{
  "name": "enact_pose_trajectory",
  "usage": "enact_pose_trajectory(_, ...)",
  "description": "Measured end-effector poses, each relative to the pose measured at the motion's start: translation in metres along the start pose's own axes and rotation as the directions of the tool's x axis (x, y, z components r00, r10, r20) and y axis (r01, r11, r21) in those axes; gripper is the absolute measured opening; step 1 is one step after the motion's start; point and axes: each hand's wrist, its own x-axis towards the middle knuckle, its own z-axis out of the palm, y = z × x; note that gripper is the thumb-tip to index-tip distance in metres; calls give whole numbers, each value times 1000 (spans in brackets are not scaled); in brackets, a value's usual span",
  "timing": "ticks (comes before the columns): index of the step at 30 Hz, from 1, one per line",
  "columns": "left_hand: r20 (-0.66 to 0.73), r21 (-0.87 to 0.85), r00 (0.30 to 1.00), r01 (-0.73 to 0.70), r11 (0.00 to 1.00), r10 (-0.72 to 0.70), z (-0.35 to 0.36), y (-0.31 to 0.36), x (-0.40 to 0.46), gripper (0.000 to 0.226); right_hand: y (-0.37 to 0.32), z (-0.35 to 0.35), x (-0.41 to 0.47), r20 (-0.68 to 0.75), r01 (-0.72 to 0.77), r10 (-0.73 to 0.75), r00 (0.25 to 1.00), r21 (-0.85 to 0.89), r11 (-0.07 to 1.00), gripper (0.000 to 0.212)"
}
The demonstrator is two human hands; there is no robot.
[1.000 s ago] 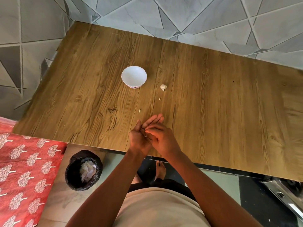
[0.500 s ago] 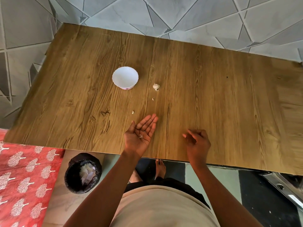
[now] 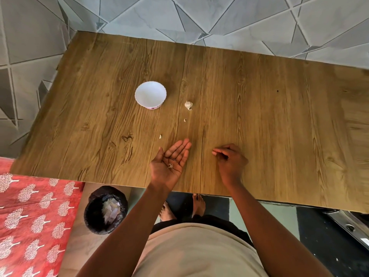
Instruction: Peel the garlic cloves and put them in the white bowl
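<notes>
Since a second ago the hands have parted: the right hand [image 3: 229, 159], then working at the left palm, now sits well apart to the right, near the table's near edge. Left hand [image 3: 169, 161] lies palm up, fingers straight and spread flat, a small pale scrap of papery skin [image 3: 170, 165] resting in the palm. Right hand knuckles up, fingers curled in with fingertips drawn together; whether they pinch anything I cannot tell.

Table [image 3: 279, 126]: wood-grain laminate, matte, strong dark knots. White bowl [image 3: 150, 94], round with a scalloped rim and glossy inside, stands toward the middle, left of centre. Garlic bulb piece [image 3: 188, 105], whitish and lumpy with loose skin, sits just right of the bowl. Two small curved cloves or skin bits lie between bulb and hands: one [image 3: 185, 120] nearer the bulb, one [image 3: 160, 136] just beyond the left thumb.

Below the near edge, on the floor: round bin [image 3: 105, 213] lined with black plastic, crumpled pale paper inside. Red cloth [image 3: 34, 220] with white tree print at left.
</notes>
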Motion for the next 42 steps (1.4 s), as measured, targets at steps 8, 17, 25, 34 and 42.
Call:
enact_pose_trajectory(8, -2, 10, 1000, -22, 1000, 22, -1, -4, 0, 74, 21, -32, 7, 170, 127, -129, 977, 24, 992, 22)
enact_pose_trajectory(17, -21, 1, 999, -45, 999, 45, 1, -9, 0, 77, 28, -29, 2, 63, 71, -71, 996, 1, 997, 19)
enact_pose_trajectory(25, -44, 7, 995, -85, 996, 85, 4, -13, -1, 77, 18, -21, 9, 120, 116, -114, 986, -9, 993, 11)
enact_pose_trajectory(34, -39, -117, 981, -191, 975, 188, -4, -3, -30, 78, -41, 15, -13, 340, 161, -231, 912, 221, 962, 19)
enact_pose_trajectory(42, -49, -235, 927, -373, 898, 372, -69, 65, -103, 73, -158, 95, -83, 435, 261, -440, 786, 410, 874, 11)
